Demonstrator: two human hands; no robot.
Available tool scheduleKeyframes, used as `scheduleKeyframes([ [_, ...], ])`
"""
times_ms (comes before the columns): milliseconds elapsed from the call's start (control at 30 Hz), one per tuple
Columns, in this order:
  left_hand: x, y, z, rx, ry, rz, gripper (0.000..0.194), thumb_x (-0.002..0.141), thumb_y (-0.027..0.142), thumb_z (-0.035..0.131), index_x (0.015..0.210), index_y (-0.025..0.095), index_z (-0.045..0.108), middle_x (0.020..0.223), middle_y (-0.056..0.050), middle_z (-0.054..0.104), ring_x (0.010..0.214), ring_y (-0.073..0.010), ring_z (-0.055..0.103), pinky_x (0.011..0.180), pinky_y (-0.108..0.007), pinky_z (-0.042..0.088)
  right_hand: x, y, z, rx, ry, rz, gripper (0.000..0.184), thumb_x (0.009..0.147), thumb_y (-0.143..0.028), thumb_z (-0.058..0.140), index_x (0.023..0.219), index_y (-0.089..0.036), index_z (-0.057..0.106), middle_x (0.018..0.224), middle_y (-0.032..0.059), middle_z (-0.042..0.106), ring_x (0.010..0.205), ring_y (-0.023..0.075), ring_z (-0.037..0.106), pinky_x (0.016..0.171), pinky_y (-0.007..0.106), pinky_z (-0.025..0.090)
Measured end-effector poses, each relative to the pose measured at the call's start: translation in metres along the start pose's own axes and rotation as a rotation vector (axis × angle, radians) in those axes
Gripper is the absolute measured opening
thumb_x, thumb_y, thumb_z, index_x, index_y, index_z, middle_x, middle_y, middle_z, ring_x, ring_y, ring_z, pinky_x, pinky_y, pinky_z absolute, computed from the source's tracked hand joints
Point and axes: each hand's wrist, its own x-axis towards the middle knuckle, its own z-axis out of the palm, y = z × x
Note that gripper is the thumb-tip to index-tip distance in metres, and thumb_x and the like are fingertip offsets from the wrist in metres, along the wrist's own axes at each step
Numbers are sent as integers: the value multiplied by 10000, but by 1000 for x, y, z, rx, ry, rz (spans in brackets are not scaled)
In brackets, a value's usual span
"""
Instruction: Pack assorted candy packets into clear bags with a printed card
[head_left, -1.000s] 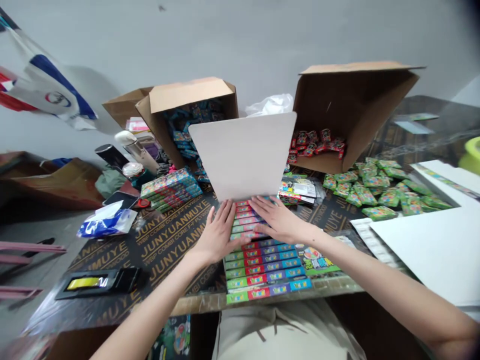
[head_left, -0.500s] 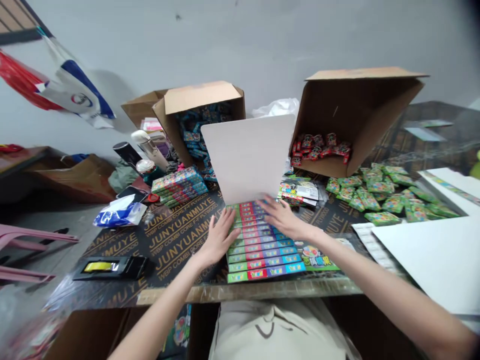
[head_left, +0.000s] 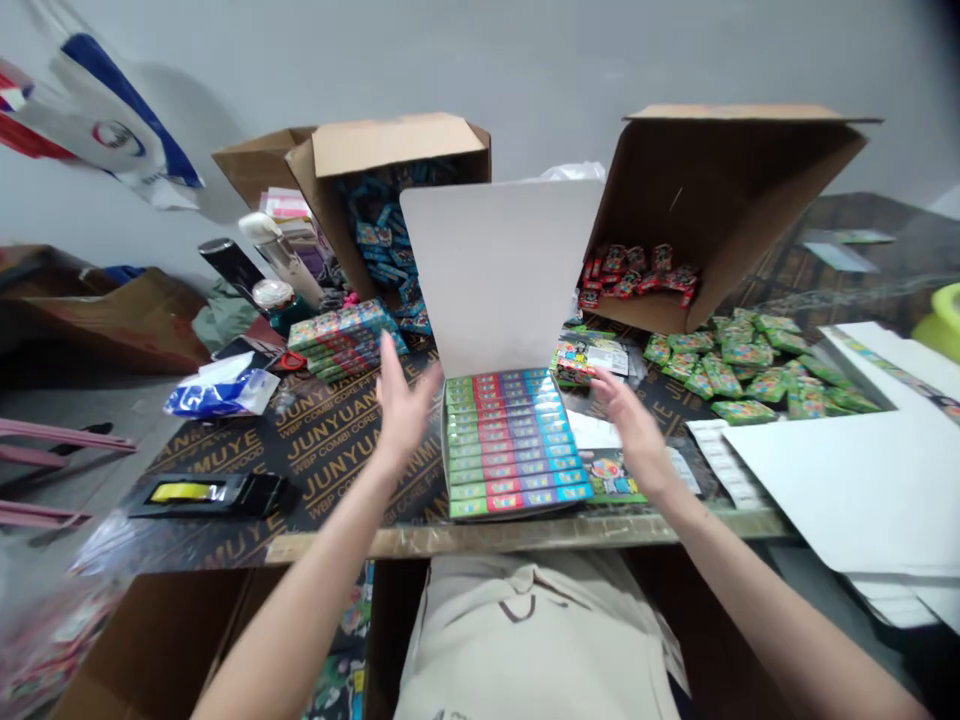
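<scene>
A display box (head_left: 501, 275) stands before me with its plain white lid raised. Rows of small colourful candy packs (head_left: 517, 445), banded green, red, purple and blue, fill its base. To the left of the box, my left hand (head_left: 405, 405) hovers with fingers apart and nothing in it. On the other side my right hand (head_left: 634, 430) is also open and holds nothing, above a printed green sheet (head_left: 611, 475). Neither hand touches the box. Behind my left hand lies a stack of colourful packs (head_left: 345, 335).
Cartons hold blue packs (head_left: 386, 250) and red packs (head_left: 637, 272) at the back. Loose green packs (head_left: 750, 360) and white cardboard (head_left: 832, 450) lie right. A tape dispenser (head_left: 206, 495), a tissue pack (head_left: 221, 390) and bottles (head_left: 281, 260) are left.
Both hands have come off the packs and moved apart, one to each side of the box. The packs now sit inside the box walls. The camera view has shifted slightly.
</scene>
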Motion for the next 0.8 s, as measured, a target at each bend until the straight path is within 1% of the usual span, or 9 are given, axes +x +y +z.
scheduleKeyframes([
  [67,43,13,-4,-383,13,-41,675,845,617,164,1395,226,179,1442,-91,274,1321,-212,256,1042,-423,268,7,-11,-15,346,-53,176,690,845,-633,121,1153,-188,548,1053,127,608,939,225,581,798,380,456],
  [133,64,29,-10,-556,-213,-21,709,837,631,95,1303,195,403,1236,-110,541,1136,-228,505,918,-388,419,3,-21,-27,563,-207,316,837,787,-708,49,940,-145,649,848,123,641,697,189,600,613,316,474],
  [233,43,51,-26,-436,-581,72,713,826,639,180,1013,144,659,816,-95,686,849,-234,629,814,-383,472,-22,-22,-38,668,-419,475,904,714,-785,52,750,-130,674,715,113,635,539,158,549,488,285,423],
  [300,2,58,-37,-125,-758,206,633,781,650,329,932,158,697,773,-81,685,857,-245,617,923,-452,393,-45,-11,-41,603,-508,521,756,718,-774,252,709,-139,663,628,73,610,496,132,507,476,265,393],
  [367,-42,56,-44,218,-741,356,651,643,673,532,1084,205,630,1021,-90,650,1023,-284,547,1040,-534,196,-66,4,-39,460,-555,485,489,681,-632,555,714,-153,644,611,26,583,512,111,480,501,246,374],
  [467,-93,42,-43,529,-632,461,1044,452,663,683,1345,247,337,1438,-135,257,1293,-372,232,1042,-593,47,-83,21,-29,179,-520,271,307,582,-414,746,705,-169,607,660,-10,534,581,108,455,552,246,363],
  [600,-118,20,-29,674,-461,401,1094,507,503,752,1398,269,160,1489,-133,-27,1343,-371,44,1037,-588,89,-87,27,-5,-127,-234,-33,248,638,-362,715,695,-188,549,688,-14,471,599,121,417,559,260,359],
  [700,-121,7,-19,627,-328,357,1047,565,451,738,1401,258,139,1481,-139,-101,1345,-365,45,1037,-567,148,-90,31,12,-209,90,-202,175,748,-322,620,683,-196,517,704,7,486,626,143,453,584,280,383],
  [800,-126,-2,-12,515,-297,275,1039,594,391,732,1405,272,95,1476,-128,-142,1330,-365,150,986,-493,330,-94,44,22,-287,261,-330,133,781,-287,583,692,-205,527,710,26,516,679,172,499,630,308,414],
])
